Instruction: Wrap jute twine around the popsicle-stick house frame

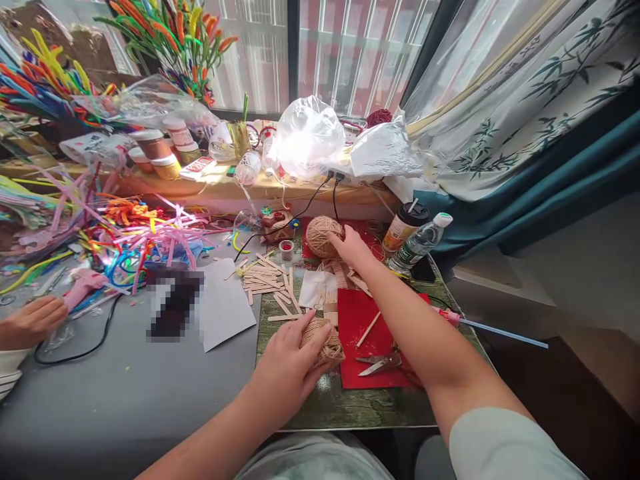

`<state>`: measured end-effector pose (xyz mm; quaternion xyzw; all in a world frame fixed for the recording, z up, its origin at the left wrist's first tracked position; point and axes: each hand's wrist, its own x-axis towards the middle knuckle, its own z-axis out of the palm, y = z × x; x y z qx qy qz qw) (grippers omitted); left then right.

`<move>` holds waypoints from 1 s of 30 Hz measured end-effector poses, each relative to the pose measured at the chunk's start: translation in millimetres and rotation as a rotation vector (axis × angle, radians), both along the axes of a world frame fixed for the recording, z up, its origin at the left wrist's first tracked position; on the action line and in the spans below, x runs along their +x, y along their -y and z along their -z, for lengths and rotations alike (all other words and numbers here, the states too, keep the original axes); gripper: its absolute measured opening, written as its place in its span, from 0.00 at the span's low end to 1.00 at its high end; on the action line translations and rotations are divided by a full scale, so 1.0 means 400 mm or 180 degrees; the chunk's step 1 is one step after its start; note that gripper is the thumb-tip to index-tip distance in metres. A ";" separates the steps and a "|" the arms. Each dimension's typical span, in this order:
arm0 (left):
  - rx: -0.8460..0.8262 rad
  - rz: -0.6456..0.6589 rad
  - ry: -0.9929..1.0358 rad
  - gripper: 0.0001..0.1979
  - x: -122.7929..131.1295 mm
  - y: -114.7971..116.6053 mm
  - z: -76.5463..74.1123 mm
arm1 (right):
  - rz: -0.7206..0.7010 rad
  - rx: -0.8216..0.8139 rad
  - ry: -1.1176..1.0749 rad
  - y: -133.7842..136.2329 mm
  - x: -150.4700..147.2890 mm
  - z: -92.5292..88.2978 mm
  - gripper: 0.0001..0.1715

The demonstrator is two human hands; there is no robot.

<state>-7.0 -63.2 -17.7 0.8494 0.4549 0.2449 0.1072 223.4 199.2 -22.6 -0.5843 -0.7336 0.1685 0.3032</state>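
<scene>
My left hand (287,357) is wrapped round a small twine-covered piece (327,347) near the front of the table; its far side shows past my fingers and the rest is hidden under the hand. Stretched forward, my right hand (354,248) grips the right side of a ball of twine (321,237) at the back. Between the hands lie a white piece of cloth or paper (311,289) and some flat wooden sticks. Right of my left hand, scissors (381,364) rest on a red sheet (357,333) with a thin stick (369,330).
Loose craft sticks (263,275) and a white card (226,303) lie left of centre. A water bottle (423,243) and a lidded cup (404,225) stand at the back right. A glue gun (447,316) sits at the right edge. Another person's hand (40,320) is at far left.
</scene>
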 end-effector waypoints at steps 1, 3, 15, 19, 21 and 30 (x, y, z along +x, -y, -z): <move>0.0024 -0.0008 -0.0005 0.29 0.001 0.002 0.002 | 0.0074 0.0067 -0.0043 0.003 0.006 0.003 0.39; 0.0056 -0.0004 -0.0021 0.29 0.004 0.004 0.004 | 0.0036 0.0192 -0.0125 0.025 0.010 0.016 0.32; 0.0203 0.0068 -0.0097 0.26 0.017 0.009 -0.005 | 0.0277 -0.0128 -0.1472 0.079 -0.013 0.083 0.23; 0.0250 0.0013 0.0063 0.28 -0.001 0.013 0.007 | 0.0783 -0.0530 -0.2351 0.063 0.036 0.098 0.34; 0.0298 0.0021 0.0090 0.28 -0.009 0.016 0.015 | 0.1003 -0.0676 -0.2810 0.057 0.052 0.104 0.34; 0.0297 -0.0050 0.0173 0.29 -0.013 0.017 0.024 | 0.1267 -0.1019 -0.3991 -0.010 0.020 0.076 0.18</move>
